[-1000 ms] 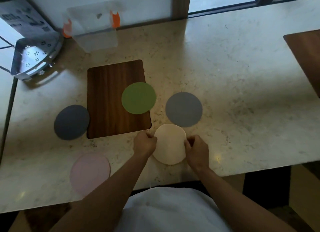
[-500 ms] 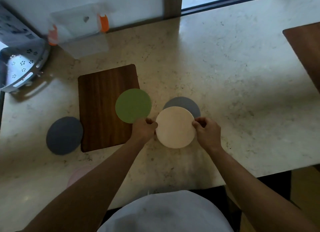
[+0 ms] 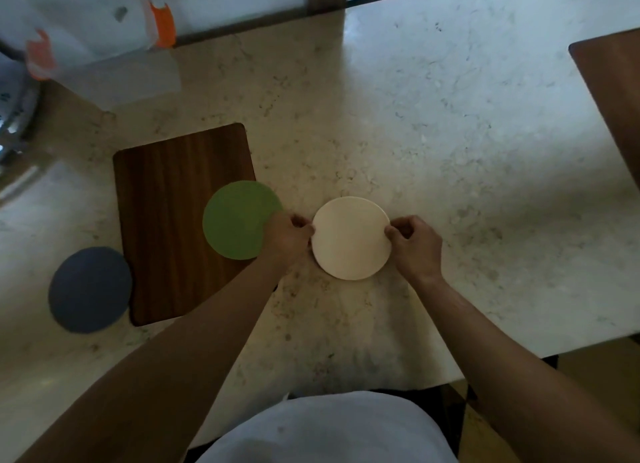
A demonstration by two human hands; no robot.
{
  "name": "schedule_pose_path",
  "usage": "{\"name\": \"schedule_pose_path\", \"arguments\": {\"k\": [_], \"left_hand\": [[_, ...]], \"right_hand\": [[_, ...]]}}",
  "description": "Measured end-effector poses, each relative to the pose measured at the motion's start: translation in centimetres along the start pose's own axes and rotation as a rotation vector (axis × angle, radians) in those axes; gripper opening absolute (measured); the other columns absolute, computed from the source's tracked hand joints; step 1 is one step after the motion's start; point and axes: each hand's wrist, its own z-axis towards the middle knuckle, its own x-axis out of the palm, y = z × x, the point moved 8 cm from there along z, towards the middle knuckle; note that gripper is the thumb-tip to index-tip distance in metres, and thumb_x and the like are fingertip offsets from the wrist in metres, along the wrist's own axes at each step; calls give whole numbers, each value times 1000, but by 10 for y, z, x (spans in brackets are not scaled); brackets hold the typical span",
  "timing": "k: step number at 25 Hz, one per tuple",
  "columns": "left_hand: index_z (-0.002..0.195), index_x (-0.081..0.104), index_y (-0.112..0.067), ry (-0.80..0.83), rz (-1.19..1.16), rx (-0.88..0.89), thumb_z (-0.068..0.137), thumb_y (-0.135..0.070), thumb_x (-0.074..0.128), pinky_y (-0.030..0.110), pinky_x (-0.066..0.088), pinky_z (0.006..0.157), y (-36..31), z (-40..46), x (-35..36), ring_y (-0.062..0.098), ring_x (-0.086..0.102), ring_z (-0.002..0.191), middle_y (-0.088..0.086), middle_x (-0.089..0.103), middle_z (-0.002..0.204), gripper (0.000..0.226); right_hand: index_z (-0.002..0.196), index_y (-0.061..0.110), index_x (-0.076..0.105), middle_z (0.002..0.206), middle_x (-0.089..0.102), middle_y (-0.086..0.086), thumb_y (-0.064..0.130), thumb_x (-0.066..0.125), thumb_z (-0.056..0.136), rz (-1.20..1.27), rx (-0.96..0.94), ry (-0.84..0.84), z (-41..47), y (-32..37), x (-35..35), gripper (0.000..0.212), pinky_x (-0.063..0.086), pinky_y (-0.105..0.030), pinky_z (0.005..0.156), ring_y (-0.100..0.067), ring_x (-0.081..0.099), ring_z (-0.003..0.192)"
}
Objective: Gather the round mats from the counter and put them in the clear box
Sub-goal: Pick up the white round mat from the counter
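Note:
A cream round mat is in the middle of the counter, pinched at its left edge by my left hand and at its right edge by my right hand. It covers the grey mat that lay there; none of that grey mat shows. A green round mat rests partly on the wooden board, just left of my left hand. A dark blue-grey round mat lies at the left. The clear box with orange latches stands at the back left, blurred.
A metal perforated rack sits at the far left edge. Another brown wooden board reaches in from the right. The counter's front edge runs close to my body, and a window frame lines the back.
Both hands carried the cream mat away from the front edge and onto the grey mat, which is now fully covered. The view shifted, and the pink mat dropped out of sight.

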Motion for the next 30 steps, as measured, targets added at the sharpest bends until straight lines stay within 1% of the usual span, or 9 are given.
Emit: {"name": "schedule_pose_path", "arguments": {"k": [3, 5, 10, 12, 14, 17, 20, 23, 30], "left_hand": [[86, 71, -6, -2, 92, 29, 82, -13, 71, 47, 59, 77, 3, 1, 3, 28, 69, 80, 13, 73, 87, 8], [84, 71, -7, -20, 147, 63, 81, -13, 70, 45, 58, 75, 2, 0, 2, 26, 69, 78, 11, 73, 84, 7], [92, 70, -8, -78, 223, 121, 81, -12, 67, 30, 50, 68, -7, -7, 6, 19, 63, 78, 5, 71, 87, 12], [90, 72, -8, -109, 254, 172, 82, -10, 66, 28, 47, 65, -13, -9, 8, 16, 60, 73, 6, 72, 87, 9], [88, 74, -8, -127, 284, 220, 84, -11, 66, 28, 47, 65, -16, -11, 7, 15, 60, 70, 7, 74, 85, 10], [90, 77, -7, -131, 308, 248, 84, -12, 64, 36, 54, 70, -18, -13, 7, 20, 65, 73, 10, 75, 85, 15], [87, 78, -6, -146, 317, 243, 85, -12, 62, 43, 55, 69, -19, -16, 9, 24, 67, 70, 12, 75, 82, 17], [81, 77, -5, -157, 306, 225, 83, -9, 62, 44, 55, 68, -20, -16, 10, 27, 66, 68, 13, 74, 77, 16], [88, 74, -9, -133, 110, 51, 78, -5, 71, 33, 56, 74, -7, -6, -4, 19, 66, 80, 9, 74, 90, 11]], "right_hand": [[97, 15, 73, 86, 69, 6, 23, 70, 87, -46, 5, -10, 2, -3, 4, 13, 32, 0, 62, -6, 60, 77], [97, 15, 72, 88, 72, 3, 23, 69, 87, -62, 6, -13, 1, -4, 6, 13, 33, -2, 62, -6, 61, 76], [96, 14, 70, 92, 72, -3, 25, 66, 88, -118, -40, -25, -1, 2, 8, 13, 47, -23, 74, -12, 63, 78], [96, 16, 70, 94, 68, -4, 28, 65, 89, -159, -67, -42, -3, 3, 7, 15, 46, -25, 76, -14, 62, 78], [100, 18, 72, 96, 67, -5, 31, 64, 90, -194, -61, -68, -6, 0, 5, 18, 43, -24, 77, -13, 60, 78], [104, 17, 74, 97, 69, -7, 29, 63, 90, -225, -35, -104, -14, -2, 4, 21, 43, -25, 77, -18, 63, 80], [100, 16, 76, 95, 72, -9, 23, 62, 90, -227, -11, -110, -16, 1, 7, 19, 42, -25, 76, -19, 63, 80], [100, 13, 77, 97, 74, -8, 20, 62, 89, -215, 34, -106, -12, 2, 6, 20, 46, -26, 79, -21, 66, 87], [98, 10, 72, 95, 73, -2, 23, 64, 88, -95, 151, -14, -9, -5, 11, 18, 44, -22, 70, -11, 60, 78]]}}
